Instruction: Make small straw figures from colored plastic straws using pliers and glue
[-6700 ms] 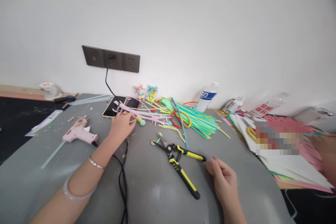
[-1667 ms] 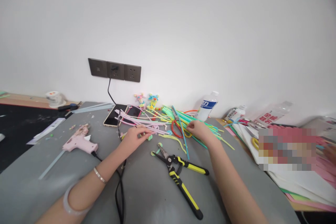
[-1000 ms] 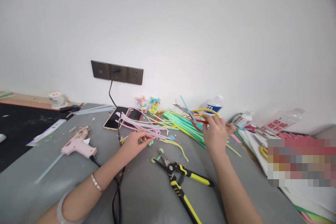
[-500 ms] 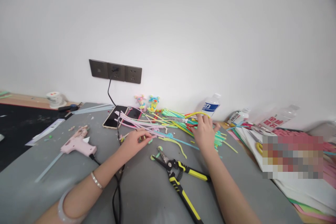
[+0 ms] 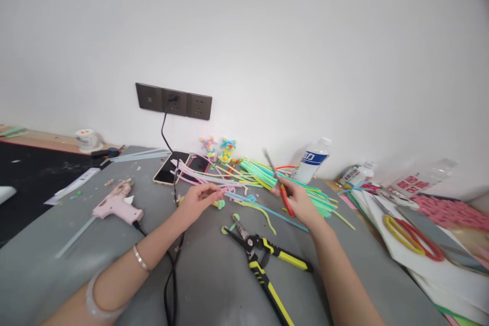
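Observation:
My left hand (image 5: 200, 202) is closed in a pinch over the table. What sits between its fingertips is too small to make out, with some pink at the tips. A light blue pipe cleaner (image 5: 280, 215) lies just right of those fingers. My right hand (image 5: 300, 201) grips red-handled scissors (image 5: 286, 199), their blurred metal end pointing up and left above a pile of green pipe cleaners (image 5: 321, 201). Pink pipe cleaners (image 5: 187, 170) lie beyond my left hand. Between my forearms rest yellow-and-black pliers (image 5: 263, 257), jaws apart near a small green piece (image 5: 233, 224).
A pink glue gun (image 5: 118, 209) lies left, its black cord crossing the table. Phones (image 5: 171, 168) and two small fuzzy figures (image 5: 228, 150) are at the back. Bottles (image 5: 313, 160) stand by the wall. Paper sheets (image 5: 397, 260) with yellow-and-red-handled scissors (image 5: 412, 237) lie right.
My right hand has picked the red-handled scissors up from the pile and raised their metal end. My left hand stays pinched, nearly in place. The view has shifted slightly.

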{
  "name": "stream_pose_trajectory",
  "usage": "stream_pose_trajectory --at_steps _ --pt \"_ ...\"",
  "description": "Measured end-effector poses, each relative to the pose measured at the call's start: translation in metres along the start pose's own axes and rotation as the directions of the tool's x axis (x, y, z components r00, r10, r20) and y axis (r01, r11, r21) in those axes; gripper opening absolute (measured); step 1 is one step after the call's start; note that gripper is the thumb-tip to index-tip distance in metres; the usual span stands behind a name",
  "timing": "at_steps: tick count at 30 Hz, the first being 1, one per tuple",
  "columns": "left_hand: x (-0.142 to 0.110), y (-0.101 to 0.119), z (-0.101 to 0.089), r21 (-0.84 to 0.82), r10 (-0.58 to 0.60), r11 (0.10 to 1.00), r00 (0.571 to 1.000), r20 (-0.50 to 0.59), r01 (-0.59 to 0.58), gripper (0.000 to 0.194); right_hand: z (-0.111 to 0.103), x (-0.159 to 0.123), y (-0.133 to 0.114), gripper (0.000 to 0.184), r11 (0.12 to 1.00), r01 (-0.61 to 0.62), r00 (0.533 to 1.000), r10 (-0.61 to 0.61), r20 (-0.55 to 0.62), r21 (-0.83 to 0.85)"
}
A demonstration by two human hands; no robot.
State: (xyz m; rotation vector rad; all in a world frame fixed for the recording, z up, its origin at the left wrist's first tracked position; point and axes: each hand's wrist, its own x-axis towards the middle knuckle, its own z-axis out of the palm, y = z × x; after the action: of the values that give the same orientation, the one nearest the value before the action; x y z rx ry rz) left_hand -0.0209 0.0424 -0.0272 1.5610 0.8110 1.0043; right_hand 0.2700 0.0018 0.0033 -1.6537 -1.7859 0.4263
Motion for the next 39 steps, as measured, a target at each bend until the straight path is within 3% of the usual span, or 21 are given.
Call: stream_pose_trajectory --at_steps 4,10,15,24,30,39 --pt "-0.001 0.003 0.003 -0.138 -0.042 0.99 0.997 -0.062 0.033 0.036 0.007 -0.007 -0.018 0.032 0.972 0.092 0.986 -0.059 0.155 -0.215" --pt "-0.003 0.004 0.005 -0.191 -0.053 0.981 0.995 -0.085 0.036 0.039 0.011 -0.011 -0.029 0.026 0.939 0.174 0.968 -0.108 0.225 -0.297" --pt "-0.003 0.002 0.005 -0.165 -0.036 0.986 0.994 -0.105 0.018 0.038 0.015 -0.011 -0.029 0.03 0.945 0.207 0.939 -0.119 0.323 -0.254" --pt "-0.006 0.005 0.007 -0.111 0.084 0.989 0.991 -0.106 -0.095 0.037 0.021 -0.012 -0.027 0.043 0.965 0.231 0.906 -0.167 0.389 -0.124" --pt "-0.005 0.004 0.008 -0.146 0.139 0.977 0.984 -0.112 -0.154 0.033 0.022 -0.013 -0.027 0.048 0.975 0.214 0.892 -0.169 0.42 -0.061" --pt "-0.006 0.007 0.007 -0.091 0.137 0.985 0.985 -0.102 -0.146 0.031 0.021 -0.012 -0.03 0.048 0.973 0.221 0.899 -0.18 0.4 -0.059"
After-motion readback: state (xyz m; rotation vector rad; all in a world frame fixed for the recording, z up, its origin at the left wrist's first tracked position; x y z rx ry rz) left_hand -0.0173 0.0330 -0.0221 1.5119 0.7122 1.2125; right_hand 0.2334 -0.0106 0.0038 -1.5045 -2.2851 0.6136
